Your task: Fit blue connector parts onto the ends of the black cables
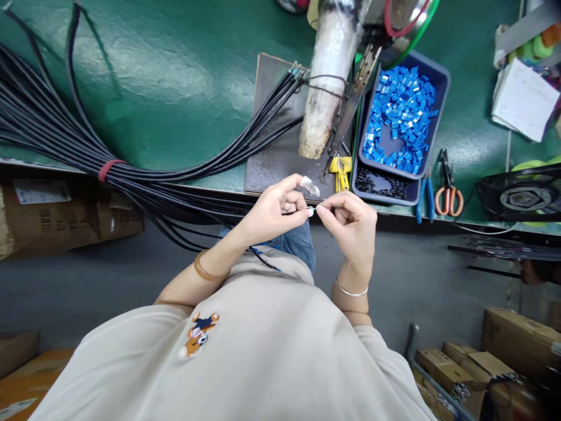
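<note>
My left hand (279, 209) is closed in a pinch, with white wraps on fingertips, one of them on the raised index finger. It grips a thin wire end (311, 209), which shows white and greenish between the two hands. My right hand (354, 228) meets it from the other side, thumb and index finger pressed together at the wire's tip; whatever small part lies in that pinch is hidden. Behind my left wrist runs a bundle of black cables (193, 199). One cable end with blue tips (265, 261) rests at my lap. A yellow tool (341, 173) lies just beyond my right fingers.
On the green table (175, 64) stand a bin of blue connectors (442, 76) and a tray of small black parts (385, 186). Blue-handled pliers (424, 199), orange-handled pliers (449, 196) and a fan (521, 196) lie rightward. A wrapped post (326, 76) overhangs a dark board (274, 169).
</note>
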Demonstrator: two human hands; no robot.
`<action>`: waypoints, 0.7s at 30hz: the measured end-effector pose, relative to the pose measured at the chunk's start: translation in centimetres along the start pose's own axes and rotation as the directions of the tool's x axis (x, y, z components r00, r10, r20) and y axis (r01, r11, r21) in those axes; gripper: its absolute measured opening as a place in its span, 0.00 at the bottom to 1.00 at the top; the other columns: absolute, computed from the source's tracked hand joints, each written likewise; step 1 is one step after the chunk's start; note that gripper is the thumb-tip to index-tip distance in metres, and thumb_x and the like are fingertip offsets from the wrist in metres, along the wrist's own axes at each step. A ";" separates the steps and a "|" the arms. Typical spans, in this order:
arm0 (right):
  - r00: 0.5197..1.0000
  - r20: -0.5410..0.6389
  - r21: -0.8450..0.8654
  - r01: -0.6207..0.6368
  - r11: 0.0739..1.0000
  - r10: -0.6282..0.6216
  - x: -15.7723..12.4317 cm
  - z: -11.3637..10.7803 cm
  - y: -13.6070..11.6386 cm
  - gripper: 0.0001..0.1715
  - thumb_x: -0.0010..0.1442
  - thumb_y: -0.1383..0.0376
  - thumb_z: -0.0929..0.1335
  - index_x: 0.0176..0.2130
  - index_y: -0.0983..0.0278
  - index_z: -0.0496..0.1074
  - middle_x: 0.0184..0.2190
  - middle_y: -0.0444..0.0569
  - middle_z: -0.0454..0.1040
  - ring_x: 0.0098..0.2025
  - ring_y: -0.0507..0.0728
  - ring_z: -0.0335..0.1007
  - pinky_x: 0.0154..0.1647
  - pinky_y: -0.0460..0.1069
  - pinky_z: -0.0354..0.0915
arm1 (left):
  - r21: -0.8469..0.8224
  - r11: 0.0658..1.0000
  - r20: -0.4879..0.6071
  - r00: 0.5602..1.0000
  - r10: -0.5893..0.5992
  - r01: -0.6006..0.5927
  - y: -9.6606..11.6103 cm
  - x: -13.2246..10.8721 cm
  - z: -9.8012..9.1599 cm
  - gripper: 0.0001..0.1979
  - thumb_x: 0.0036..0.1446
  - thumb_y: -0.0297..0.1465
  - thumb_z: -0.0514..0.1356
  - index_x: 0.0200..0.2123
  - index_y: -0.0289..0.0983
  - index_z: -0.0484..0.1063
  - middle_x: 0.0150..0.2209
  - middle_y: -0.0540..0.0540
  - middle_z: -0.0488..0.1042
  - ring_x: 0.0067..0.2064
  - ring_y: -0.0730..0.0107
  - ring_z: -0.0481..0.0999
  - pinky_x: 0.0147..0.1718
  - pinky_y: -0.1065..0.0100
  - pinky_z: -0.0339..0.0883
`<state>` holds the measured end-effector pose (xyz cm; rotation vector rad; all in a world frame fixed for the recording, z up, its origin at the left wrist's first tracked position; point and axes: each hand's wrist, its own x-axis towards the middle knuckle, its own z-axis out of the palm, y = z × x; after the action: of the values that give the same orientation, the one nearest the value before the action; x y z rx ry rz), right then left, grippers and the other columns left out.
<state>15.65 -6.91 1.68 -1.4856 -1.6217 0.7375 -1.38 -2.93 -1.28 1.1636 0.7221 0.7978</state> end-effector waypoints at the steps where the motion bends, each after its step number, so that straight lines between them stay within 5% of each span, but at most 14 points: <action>1: 1.000 0.020 -0.016 0.001 1.000 0.000 0.1 0.0 0.0 0.08 0.59 0.66 0.72 0.28 0.63 0.72 0.26 0.39 0.69 0.21 0.45 0.47 0.24 0.47 0.50 | -0.002 1.000 0.020 1.000 -0.004 0.004 0.0 0.0 -0.1 0.17 0.52 0.26 0.64 0.41 0.37 0.60 0.23 0.57 0.69 0.24 0.80 0.68 0.24 0.78 0.60; 6: 0.998 0.029 -0.134 0.063 0.989 -0.059 -0.4 -0.6 -0.2 0.07 0.58 0.65 0.73 0.29 0.62 0.72 0.23 0.38 0.67 0.21 0.45 0.49 0.24 0.47 0.52 | 0.061 0.998 0.141 0.990 -0.023 0.015 0.1 -0.3 -0.9 0.08 0.57 0.29 0.63 0.38 0.34 0.68 0.27 0.51 0.75 0.30 0.78 0.75 0.33 0.76 0.67; 9: 0.995 -0.087 -0.071 0.048 0.996 -0.054 -1.3 -2.5 -1.0 0.07 0.60 0.64 0.71 0.41 0.57 0.74 0.22 0.36 0.67 0.19 0.47 0.53 0.23 0.47 0.54 | 0.119 0.993 0.048 0.999 0.012 -0.018 0.2 -0.5 -1.0 0.08 0.56 0.31 0.65 0.34 0.33 0.71 0.26 0.51 0.73 0.27 0.79 0.72 0.29 0.77 0.65; 12: 0.993 -0.121 -0.054 -0.008 0.998 0.001 -1.7 -5.7 -2.0 0.12 0.64 0.64 0.67 0.48 0.53 0.69 0.25 0.36 0.73 0.21 0.49 0.64 0.25 0.47 0.60 | 0.346 0.924 -0.028 0.982 0.186 -0.165 0.9 -1.1 -0.3 0.08 0.57 0.31 0.66 0.30 0.33 0.73 0.25 0.50 0.74 0.26 0.78 0.71 0.27 0.76 0.62; 14: 0.995 0.009 -0.195 -0.098 0.976 0.101 -1.0 -7.9 -2.2 0.09 0.64 0.62 0.67 0.46 0.55 0.69 0.29 0.38 0.78 0.23 0.49 0.70 0.27 0.46 0.64 | 0.504 0.806 0.126 0.950 0.286 -0.310 1.6 -1.6 0.1 0.06 0.60 0.29 0.63 0.32 0.33 0.76 0.28 0.47 0.77 0.29 0.74 0.74 0.30 0.73 0.63; 17: 0.986 0.005 -0.562 -0.136 0.816 0.167 1.6 -10.2 -0.7 0.07 0.62 0.60 0.69 0.34 0.60 0.69 0.24 0.41 0.76 0.25 0.53 0.74 0.32 0.49 0.66 | 0.497 0.757 0.495 0.855 0.154 -0.424 2.3 -1.9 -0.1 0.12 0.65 0.28 0.56 0.30 0.34 0.75 0.26 0.46 0.77 0.28 0.73 0.73 0.30 0.72 0.62; 20: 0.976 -0.209 -0.818 -0.210 0.536 0.063 5.2 -11.0 2.5 0.04 0.61 0.63 0.67 0.35 0.61 0.69 0.26 0.48 0.76 0.31 0.59 0.75 0.37 0.53 0.64 | 0.257 0.936 0.709 0.705 -0.014 -0.240 1.6 -1.7 -1.9 0.16 0.66 0.32 0.56 0.26 0.34 0.72 0.20 0.48 0.72 0.21 0.77 0.68 0.24 0.74 0.59; 21: 0.968 -0.245 -0.836 -0.236 0.496 0.047 6.4 -11.0 3.6 0.04 0.62 0.64 0.65 0.36 0.62 0.69 0.29 0.50 0.77 0.33 0.61 0.75 0.38 0.54 0.64 | 0.159 0.981 0.720 0.693 -0.039 -0.110 1.1 -1.6 -2.6 0.16 0.65 0.35 0.58 0.26 0.34 0.71 0.18 0.48 0.71 0.19 0.78 0.66 0.22 0.75 0.58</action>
<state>26.98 -1.11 5.30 -2.3282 -1.8109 -0.2675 -4.59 -2.79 -0.74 1.5336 0.1029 0.2355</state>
